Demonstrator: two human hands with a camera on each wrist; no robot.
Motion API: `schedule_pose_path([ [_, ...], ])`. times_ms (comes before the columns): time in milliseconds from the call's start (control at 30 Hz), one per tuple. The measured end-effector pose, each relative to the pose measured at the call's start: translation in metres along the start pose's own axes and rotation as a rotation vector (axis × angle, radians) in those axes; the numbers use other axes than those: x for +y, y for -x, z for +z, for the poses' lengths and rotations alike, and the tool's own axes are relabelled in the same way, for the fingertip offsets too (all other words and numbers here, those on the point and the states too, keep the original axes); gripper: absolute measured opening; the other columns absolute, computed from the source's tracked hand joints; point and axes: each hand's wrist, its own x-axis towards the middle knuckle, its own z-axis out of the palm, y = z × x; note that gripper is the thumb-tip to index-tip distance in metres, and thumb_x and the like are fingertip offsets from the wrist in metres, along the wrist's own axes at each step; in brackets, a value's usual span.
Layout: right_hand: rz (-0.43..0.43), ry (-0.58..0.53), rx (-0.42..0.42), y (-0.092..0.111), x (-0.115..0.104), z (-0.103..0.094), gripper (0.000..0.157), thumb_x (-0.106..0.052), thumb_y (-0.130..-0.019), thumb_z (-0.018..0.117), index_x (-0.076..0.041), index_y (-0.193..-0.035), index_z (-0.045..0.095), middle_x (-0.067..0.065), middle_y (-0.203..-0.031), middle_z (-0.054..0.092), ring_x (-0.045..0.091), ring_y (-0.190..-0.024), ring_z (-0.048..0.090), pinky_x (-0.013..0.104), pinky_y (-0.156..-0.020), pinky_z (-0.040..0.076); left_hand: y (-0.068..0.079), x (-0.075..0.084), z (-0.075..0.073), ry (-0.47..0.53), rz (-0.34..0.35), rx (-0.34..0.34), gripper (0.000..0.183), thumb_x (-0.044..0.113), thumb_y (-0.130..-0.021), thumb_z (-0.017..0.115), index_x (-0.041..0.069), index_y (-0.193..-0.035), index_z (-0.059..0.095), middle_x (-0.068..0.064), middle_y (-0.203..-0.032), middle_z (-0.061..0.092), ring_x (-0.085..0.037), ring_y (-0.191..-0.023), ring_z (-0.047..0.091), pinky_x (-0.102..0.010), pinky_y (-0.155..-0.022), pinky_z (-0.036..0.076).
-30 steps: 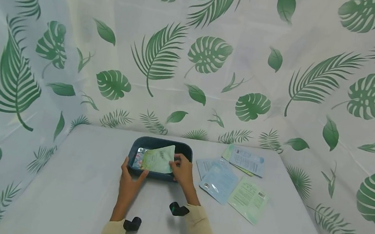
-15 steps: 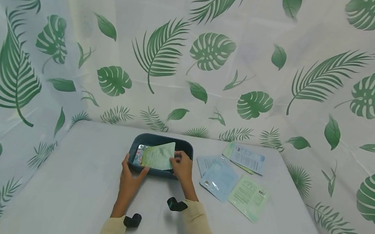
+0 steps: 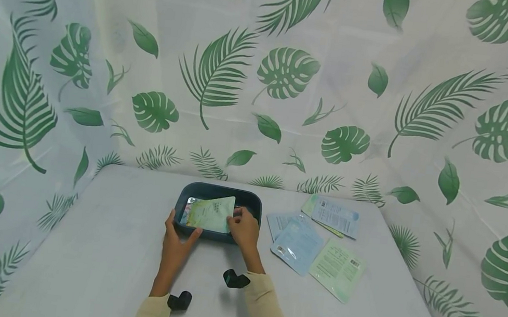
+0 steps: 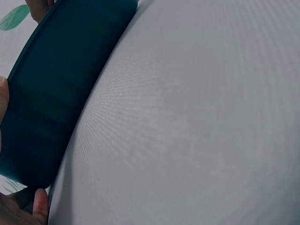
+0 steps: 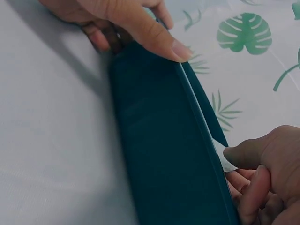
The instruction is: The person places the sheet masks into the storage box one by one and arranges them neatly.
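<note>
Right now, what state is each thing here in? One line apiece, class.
Dark blue bin: upright, open-topped, gripped by the left hand.
Pale green packet: tilted in the bin, pinched by the right hand.
Multicoloured packet: in the bin, partly covered.
Loose packets: lying on the table, some overlapping.

Plain, pale yellow sleeves ended well behind the fingers. At each cuff sat a black, elbow-shaped wrist camera, the right bearing a green mark.

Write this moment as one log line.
left hand holds teal bin | right hand pinches light-green sachet by edge | other sachets on table
</note>
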Motion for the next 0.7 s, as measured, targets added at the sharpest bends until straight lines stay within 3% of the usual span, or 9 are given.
schedule_pose_path([
  [500,-0.03,0.09,0.029,-0.0005,0.0008,0.002,0.013,-0.015,-0.085,0.072,-0.007,-0.094,0.071,0.003,-0.074,0.071,0.015,-0.063,0.06,0.031,-0.057,0.045,-0.003,-0.0013,-0.0009,-0.024,-0.064,-0.052,0.098,0.045,-0.086,0.073,0.021,-0.157,0.009,-0.017,-0.163,0.017,-0.038,-0.15,0.018,-0.057,-0.118,0.023],
  [700,-0.014,0.079,0.027,0.0016,-0.0025,0.0003,0.01,-0.012,-0.084,0.073,-0.007,-0.092,0.072,0.003,-0.072,0.07,0.014,-0.06,0.057,0.029,-0.054,0.043,0.0003,0.0051,-0.0026,-0.004,-0.048,-0.051,0.099,0.043,-0.086,0.074,0.019,-0.157,0.009,-0.018,-0.162,0.017,-0.038,-0.15,0.018,-0.057,-0.118,0.023],
])
